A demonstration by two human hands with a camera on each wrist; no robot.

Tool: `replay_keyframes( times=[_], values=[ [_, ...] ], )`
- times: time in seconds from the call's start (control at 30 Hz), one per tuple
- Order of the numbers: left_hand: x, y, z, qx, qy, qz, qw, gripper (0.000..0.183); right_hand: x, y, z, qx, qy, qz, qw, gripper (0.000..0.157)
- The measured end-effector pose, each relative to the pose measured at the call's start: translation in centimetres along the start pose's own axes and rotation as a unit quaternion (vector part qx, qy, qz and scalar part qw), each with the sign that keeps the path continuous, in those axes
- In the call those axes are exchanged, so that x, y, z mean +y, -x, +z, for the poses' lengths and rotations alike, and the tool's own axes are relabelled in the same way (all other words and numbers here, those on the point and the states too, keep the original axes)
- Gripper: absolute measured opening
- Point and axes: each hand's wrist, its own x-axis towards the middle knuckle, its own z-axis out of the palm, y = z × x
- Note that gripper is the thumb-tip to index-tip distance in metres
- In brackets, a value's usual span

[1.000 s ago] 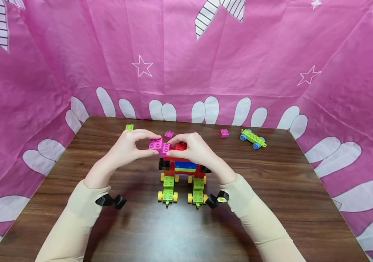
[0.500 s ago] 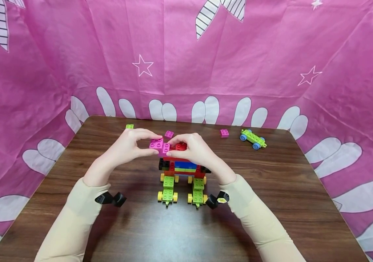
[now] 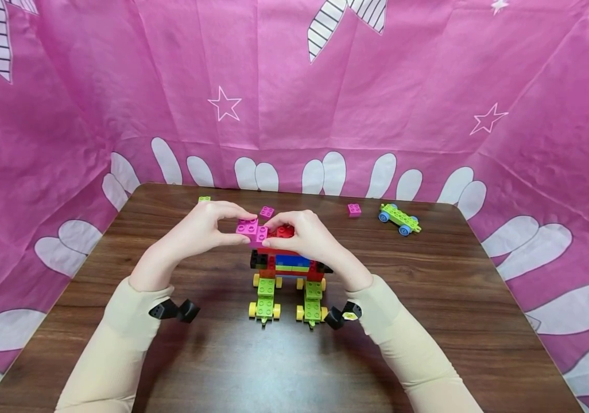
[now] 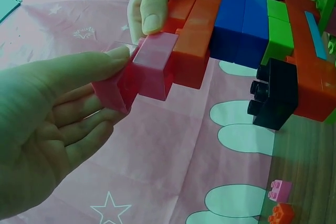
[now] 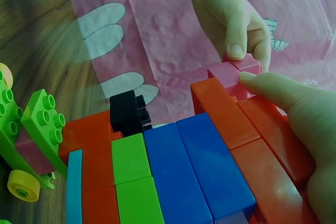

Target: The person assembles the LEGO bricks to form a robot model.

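Observation:
A figure of stacked toy bricks stands in the middle of the table on two lime wheeled bases (image 3: 266, 307). Its body has blue bricks (image 3: 293, 260), lime green bricks (image 5: 131, 161), a black brick (image 4: 277, 94) sticking out on the side, and red bricks (image 4: 197, 38) at the top. Two pink bricks project leftward from the red top. My left hand (image 3: 198, 232) pinches the outer pink brick (image 3: 246, 228) between thumb and fingers. From the other side, my right hand (image 3: 311, 238) grips the top, its thumb tip on the inner pink brick (image 5: 226, 74).
Towards the table's (image 3: 444, 298) back edge lie a lime brick (image 3: 204, 199), a pink brick (image 3: 267, 212) and another pink brick (image 3: 354, 210). A lime wheeled base with blue wheels (image 3: 399, 219) stands back right. Pink cloth (image 3: 284, 103) hangs behind the table.
The left wrist has risen slightly while its hand keeps the pinch on the outer pink brick. The right hand and the brick figure look nearly unchanged.

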Motion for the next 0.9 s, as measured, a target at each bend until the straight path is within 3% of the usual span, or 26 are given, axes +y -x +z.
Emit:
replay_keyframes(
  times=[0.57,0.9],
  values=[
    [0.42,-0.07,-0.08,-0.011,-0.002,-0.007,0.9999,0.039,-0.08,0.06,-0.04,-0.006,-0.001,0.004,1.0,0.031],
    [0.35,0.15,0.16,0.001,0.01,-0.022,0.9997,0.04,0.03,0.0,0.01,-0.002,0.006,-0.003,1.0,0.031]
  ],
)
